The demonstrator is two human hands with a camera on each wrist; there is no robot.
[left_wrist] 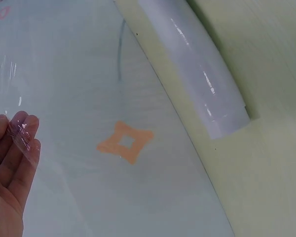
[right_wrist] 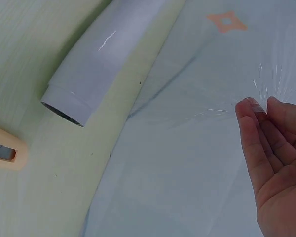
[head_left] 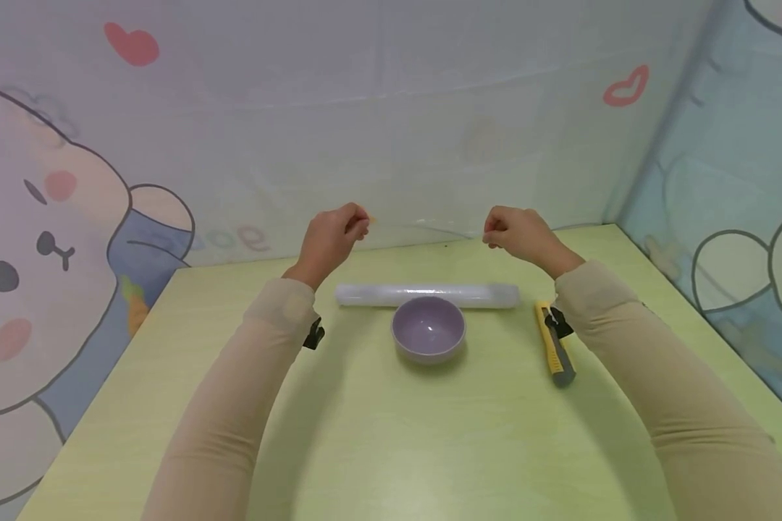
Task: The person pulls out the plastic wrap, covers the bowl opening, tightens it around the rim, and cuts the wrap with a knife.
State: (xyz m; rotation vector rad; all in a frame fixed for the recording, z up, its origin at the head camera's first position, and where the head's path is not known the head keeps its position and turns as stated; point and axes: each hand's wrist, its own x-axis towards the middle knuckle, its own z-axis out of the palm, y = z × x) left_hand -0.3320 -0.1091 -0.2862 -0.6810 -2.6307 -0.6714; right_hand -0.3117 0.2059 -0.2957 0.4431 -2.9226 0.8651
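My left hand [head_left: 334,235] and my right hand [head_left: 523,233] are raised over the table's far edge, well apart. Between them stretches a thin clear sheet of cling film [head_left: 430,223]. In the left wrist view, the left thumb and fingertips pinch a crinkled edge of it. The right thumb and fingers pinch another part, with creases fanning out from the fingertips in the right wrist view. Nearer to me, a roll of cling film [head_left: 358,295] lies crosswise on the table. A purple bowl [head_left: 429,329] stands upright in front of it.
A yellow and grey utility knife [head_left: 552,347] lies right of the bowl, beside the right sleeve. The pale green table [head_left: 391,434] meets a printed cloth wall [head_left: 430,145] at its far edge. Another printed cloth [head_left: 743,181] borders the right side.
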